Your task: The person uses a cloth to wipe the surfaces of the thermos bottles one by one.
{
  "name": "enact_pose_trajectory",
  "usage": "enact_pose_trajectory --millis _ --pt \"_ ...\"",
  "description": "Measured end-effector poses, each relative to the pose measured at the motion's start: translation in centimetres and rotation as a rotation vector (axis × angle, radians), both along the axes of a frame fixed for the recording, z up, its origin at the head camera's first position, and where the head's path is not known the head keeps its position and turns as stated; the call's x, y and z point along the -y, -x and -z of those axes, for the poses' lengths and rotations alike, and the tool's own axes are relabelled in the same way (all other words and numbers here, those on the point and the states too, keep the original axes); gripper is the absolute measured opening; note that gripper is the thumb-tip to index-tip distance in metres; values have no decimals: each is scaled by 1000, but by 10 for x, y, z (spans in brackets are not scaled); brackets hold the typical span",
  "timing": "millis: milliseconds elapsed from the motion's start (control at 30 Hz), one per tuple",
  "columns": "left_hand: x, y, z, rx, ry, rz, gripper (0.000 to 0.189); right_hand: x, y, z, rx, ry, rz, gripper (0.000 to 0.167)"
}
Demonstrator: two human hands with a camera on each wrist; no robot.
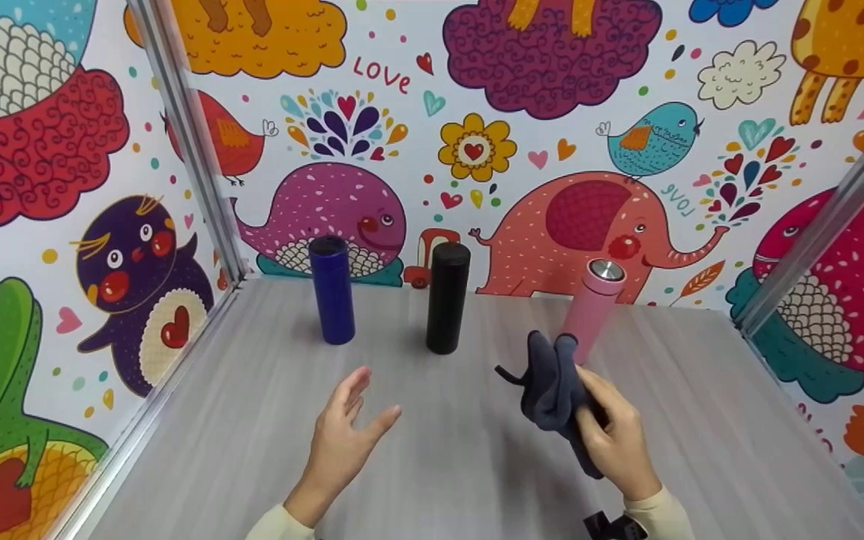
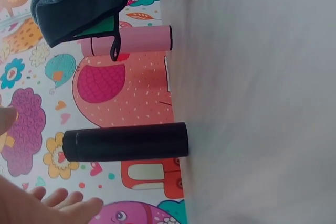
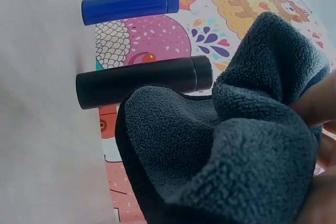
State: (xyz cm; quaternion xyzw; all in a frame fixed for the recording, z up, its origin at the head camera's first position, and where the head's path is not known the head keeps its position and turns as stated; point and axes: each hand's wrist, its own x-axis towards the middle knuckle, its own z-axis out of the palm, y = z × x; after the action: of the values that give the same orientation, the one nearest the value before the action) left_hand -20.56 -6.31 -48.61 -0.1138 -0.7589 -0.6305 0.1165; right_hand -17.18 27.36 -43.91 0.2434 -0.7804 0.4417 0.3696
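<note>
My right hand (image 1: 616, 431) grips a folded dark grey-blue cloth (image 1: 552, 382) with a hanging loop, held above the table in front of the pink thermos (image 1: 591, 307). In the right wrist view the fuzzy cloth (image 3: 252, 156) fills the lower right, the fingers pinching its folds. Fingers spread and thumb apart, my left hand (image 1: 342, 439) is raised over the table and holds nothing. Beyond it stand a black thermos (image 1: 447, 300) and a blue thermos (image 1: 333, 292), both upright. The cloth covers part of the pink thermos in the head view.
A grey wood-grain table (image 1: 267, 420) carries the three bottles in a row near its back edge. Walls printed with cartoon animals (image 1: 567, 232) enclose it at the back and sides, with metal corner posts (image 1: 188, 135) at the joints.
</note>
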Motion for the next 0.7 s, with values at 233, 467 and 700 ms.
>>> enact_pose_trajectory --millis 233,467,700 --pt "-39 38 -40 -81 -2 113 78 -4 0 5 -1 -13 28 55" --pt "-110 98 -101 -186 89 180 86 1 2 12 -1 -45 13 59" --pt "-188 143 -136 -147 147 224 87 7 -1 26 40 -54 27 57"
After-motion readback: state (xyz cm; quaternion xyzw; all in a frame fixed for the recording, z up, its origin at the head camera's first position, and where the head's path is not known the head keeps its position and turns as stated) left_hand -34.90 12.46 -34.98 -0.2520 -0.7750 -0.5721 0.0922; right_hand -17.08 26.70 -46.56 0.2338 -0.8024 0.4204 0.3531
